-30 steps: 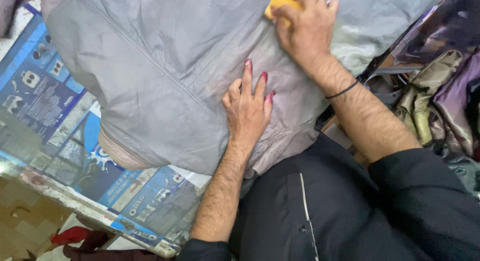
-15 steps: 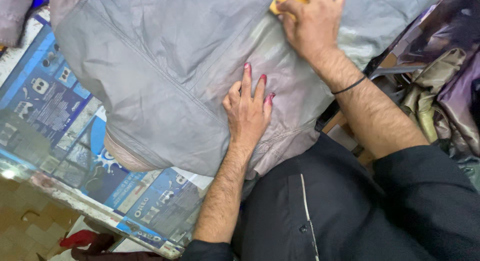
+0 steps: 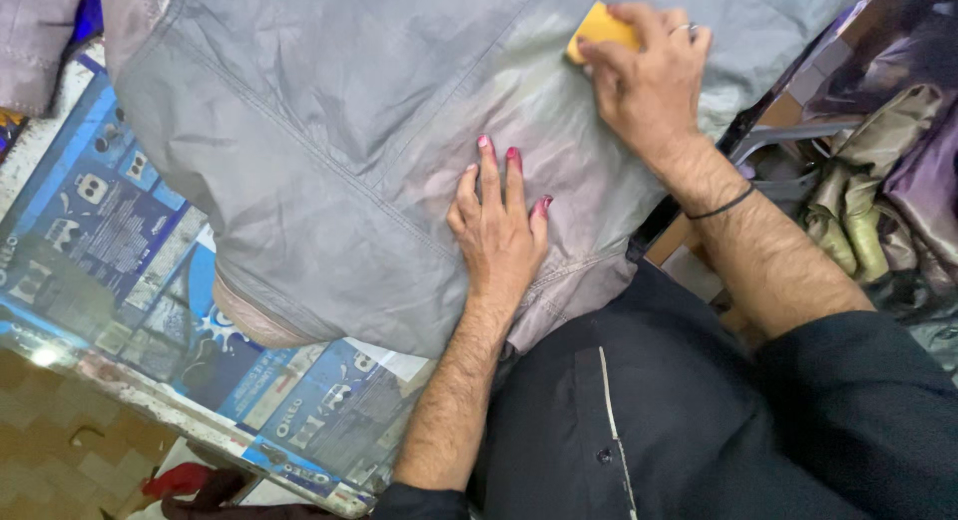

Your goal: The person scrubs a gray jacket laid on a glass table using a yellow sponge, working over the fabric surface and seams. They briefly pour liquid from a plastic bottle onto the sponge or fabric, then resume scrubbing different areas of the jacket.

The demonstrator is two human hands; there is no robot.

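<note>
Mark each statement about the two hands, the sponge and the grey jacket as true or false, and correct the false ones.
1. The right hand grips a yellow sponge. True.
2. The left hand holds a brush. False: it lies flat and empty on the grey jacket.
3. The sponge rests on the floor. False: it presses on the jacket.
4. A dark band circles the right wrist. True.

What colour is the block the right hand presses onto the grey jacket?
Yellow-orange. The block shows under the right hand on the grey jacket in the head view.
</note>
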